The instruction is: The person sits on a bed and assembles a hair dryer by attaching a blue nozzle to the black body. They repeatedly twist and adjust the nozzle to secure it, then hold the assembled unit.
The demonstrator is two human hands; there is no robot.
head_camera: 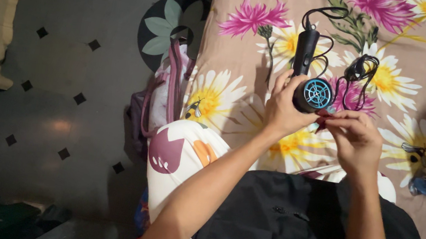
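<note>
Holding a small black hair dryer (307, 72) above the bed (228, 99), over the floral bedsheet near its middle. Left hand (282, 109) wraps the barrel from the left side; its fingers (282, 82) curl up behind the body, thumb side pressed near the round rear end. That end faces the camera: a blue grille (318, 93) ringed in black. Handle points away toward the far edge of the bed, black cord (324, 40) looping off its tip.

Right hand (357, 139) sits just beside the dryer's lower right rim. Its fingers are pinched narrow, tips meeting at the edge of the grille (328, 114); something small and reddish shows at the pinch, too small to identify.

A coiled bundle of black cable (360, 75) lies on the sheet right of the dryer, apart from both hands. Black bag (287, 230) rests in the lap, below both forearms. Pink backpack (161, 99) leans against the bed's left edge. Tiled floor (58, 82) to the left.
</note>
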